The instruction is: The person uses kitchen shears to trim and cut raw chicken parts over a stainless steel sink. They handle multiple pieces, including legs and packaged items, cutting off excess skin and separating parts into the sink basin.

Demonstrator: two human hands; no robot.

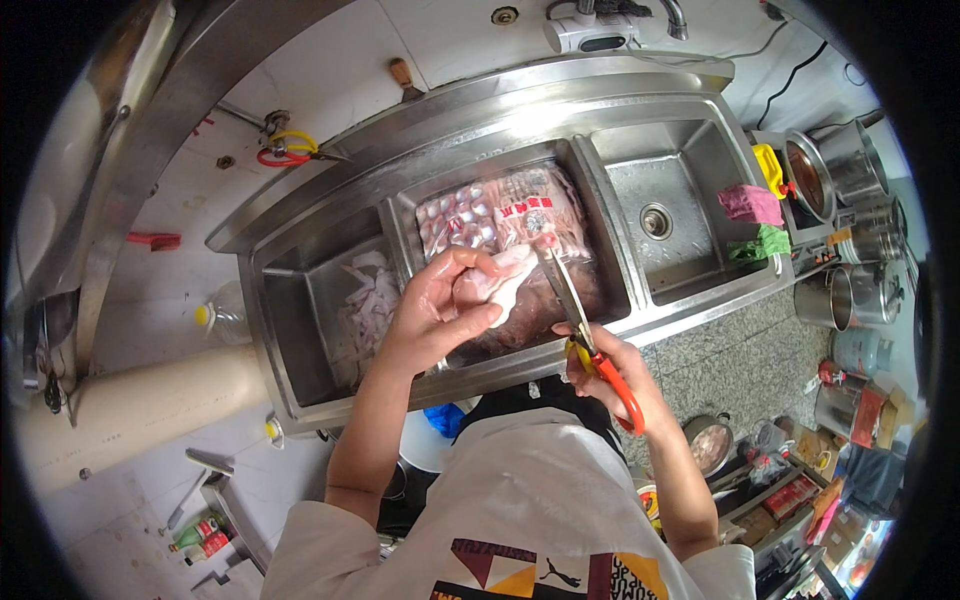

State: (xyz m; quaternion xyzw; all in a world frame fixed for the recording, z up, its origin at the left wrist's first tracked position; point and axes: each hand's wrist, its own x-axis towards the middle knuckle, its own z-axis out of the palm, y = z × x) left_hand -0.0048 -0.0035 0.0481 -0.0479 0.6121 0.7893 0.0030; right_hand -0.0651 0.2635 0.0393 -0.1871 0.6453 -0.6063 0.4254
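Note:
My left hand [427, 315] grips a pale piece of raw poultry [512, 289] above the middle basin of a stainless steel sink [616, 225]. My right hand [634, 367] holds kitchen scissors [616, 386] with red and yellow handles. Their blades point away from me and reach the far end of the poultry piece, where pinkish flesh shows. Whether the blades touch it I cannot tell. Under my hands lie a plastic-wrapped pack of raw meat [562, 199], which bears red writing, and darker wrapped meat [551, 300]. Pale raw poultry pieces [371, 292] lie in the left basin.
The right basin has a drain [656, 221]. Pink [748, 204] and green [761, 244] cloths hang over its right rim. A second pair of scissors [289, 150] hangs behind the sink at left. Metal pots [851, 161] stand at the right; a faucet [676, 26] is at the back.

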